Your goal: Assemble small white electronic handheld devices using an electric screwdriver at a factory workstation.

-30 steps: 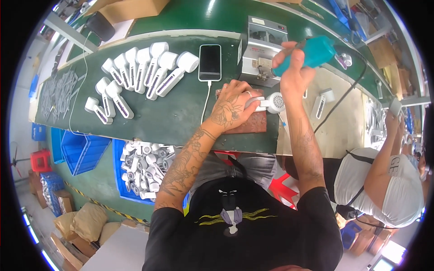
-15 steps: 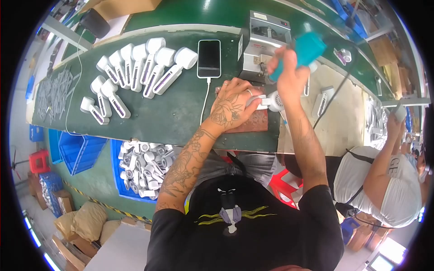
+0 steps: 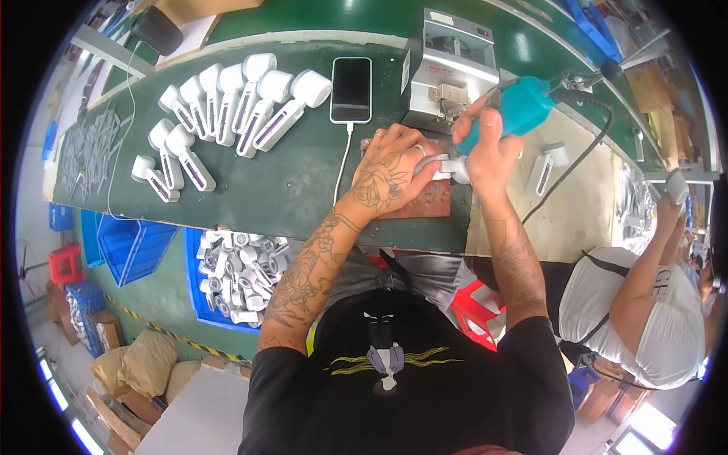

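My left hand (image 3: 389, 173) presses a white handheld fan (image 3: 457, 167) down on a reddish-brown pad (image 3: 426, 206), fingers closed over its handle. The fan's round head sticks out to the right, toward my other hand. A teal electric screwdriver (image 3: 525, 108) with a black cord is gripped in my right hand (image 3: 489, 148), just above and right of the fan. Its body slants down to the left; its tip is hidden behind my hand.
Several white fans (image 3: 227, 98) lie in rows at left, near grey strips (image 3: 87, 152). A charging phone (image 3: 352, 89) and a metal machine (image 3: 453, 72) stand behind my hands. Another fan (image 3: 542, 171) lies at right. Below left, a blue bin (image 3: 193, 292) holds many fans. A co-worker (image 3: 637, 303) is at right.
My right hand has come down with the screwdriver, closer to the fan. My left hand stays on the fan in nearly the same place.
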A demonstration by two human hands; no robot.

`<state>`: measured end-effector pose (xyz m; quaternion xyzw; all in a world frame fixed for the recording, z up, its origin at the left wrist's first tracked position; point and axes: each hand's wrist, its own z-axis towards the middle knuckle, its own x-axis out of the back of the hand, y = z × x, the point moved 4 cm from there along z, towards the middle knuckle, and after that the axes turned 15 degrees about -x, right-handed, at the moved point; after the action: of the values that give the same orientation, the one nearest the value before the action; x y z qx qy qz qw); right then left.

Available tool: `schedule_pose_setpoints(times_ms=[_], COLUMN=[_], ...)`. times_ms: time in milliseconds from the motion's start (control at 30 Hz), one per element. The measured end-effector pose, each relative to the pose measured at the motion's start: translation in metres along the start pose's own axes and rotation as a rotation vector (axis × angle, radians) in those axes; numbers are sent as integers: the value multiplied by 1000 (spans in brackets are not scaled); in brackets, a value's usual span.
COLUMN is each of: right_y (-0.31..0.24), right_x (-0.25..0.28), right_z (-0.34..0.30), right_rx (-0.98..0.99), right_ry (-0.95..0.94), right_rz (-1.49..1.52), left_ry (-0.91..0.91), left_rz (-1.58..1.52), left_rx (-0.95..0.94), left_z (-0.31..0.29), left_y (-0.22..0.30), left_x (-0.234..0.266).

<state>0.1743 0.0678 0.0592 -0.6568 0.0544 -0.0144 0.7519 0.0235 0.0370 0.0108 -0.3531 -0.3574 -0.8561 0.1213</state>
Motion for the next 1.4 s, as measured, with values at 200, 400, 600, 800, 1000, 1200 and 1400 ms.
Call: schedule_pose_setpoints(times_ms=[200, 400, 600, 800, 1000, 1200, 1400], right_y=[7, 1, -18, -4, -15, -23, -16], right_x=[3, -2, -1, -11, -13, 11, 12], right_z=[-1, -2, 25, 46, 39, -7, -24], right_rx=[-15, -7, 121, 237, 134, -17, -4], right_ry=[-15, -7, 62, 51, 25, 68, -23], right_rz=[10, 8, -9, -33, -83, -38, -6], left_ry=[-15, 16, -22, 31, -1, -45, -41], left_rz=[37, 55, 9, 45, 19, 16, 40], left_rx=[4, -7, 5, -3, 12, 22, 12], left_z=[0, -3, -2, -4, -4, 3, -1], left_y=[-3, -3, -1, 1, -1, 2, -1], left_x=[-4, -4, -2, -1, -1, 0, -1])
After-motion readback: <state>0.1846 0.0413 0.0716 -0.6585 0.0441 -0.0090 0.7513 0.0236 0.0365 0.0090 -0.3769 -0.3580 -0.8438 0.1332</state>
